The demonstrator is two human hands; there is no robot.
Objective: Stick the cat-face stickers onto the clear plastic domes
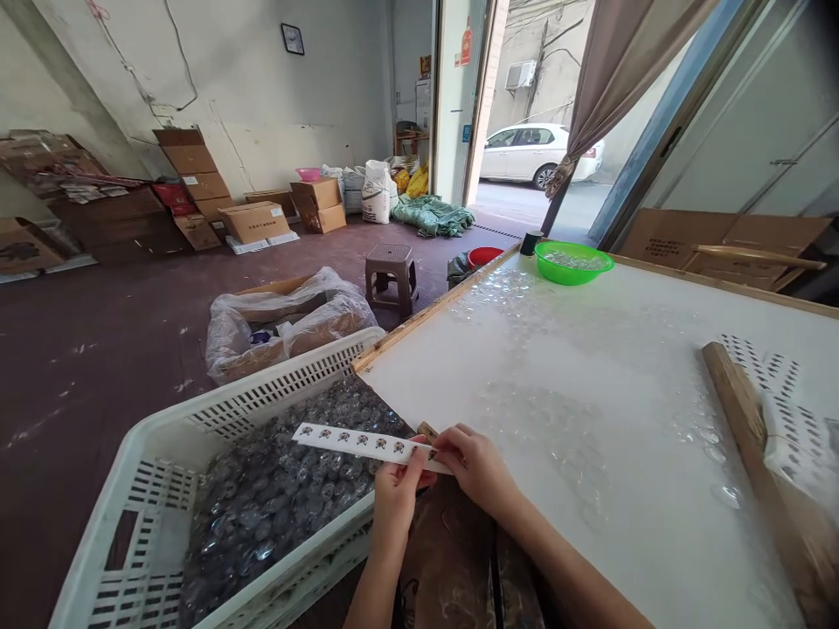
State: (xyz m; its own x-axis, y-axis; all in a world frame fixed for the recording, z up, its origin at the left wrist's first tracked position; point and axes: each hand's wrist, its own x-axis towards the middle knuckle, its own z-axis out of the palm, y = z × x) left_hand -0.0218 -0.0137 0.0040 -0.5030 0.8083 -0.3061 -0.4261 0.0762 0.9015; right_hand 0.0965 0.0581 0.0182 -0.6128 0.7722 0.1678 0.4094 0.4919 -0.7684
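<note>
- Head view, lower centre: left hand (394,491), nearly closed, pinches sticker strip (352,439)
- Right hand (477,465), bunched, fingers strip's right end
- Likely light, easily creased; best held by edges

No readable text. Print on cardboard box (253,225) and white sack (377,194) too small; wall clock (292,38) numerals illegible.
</note>
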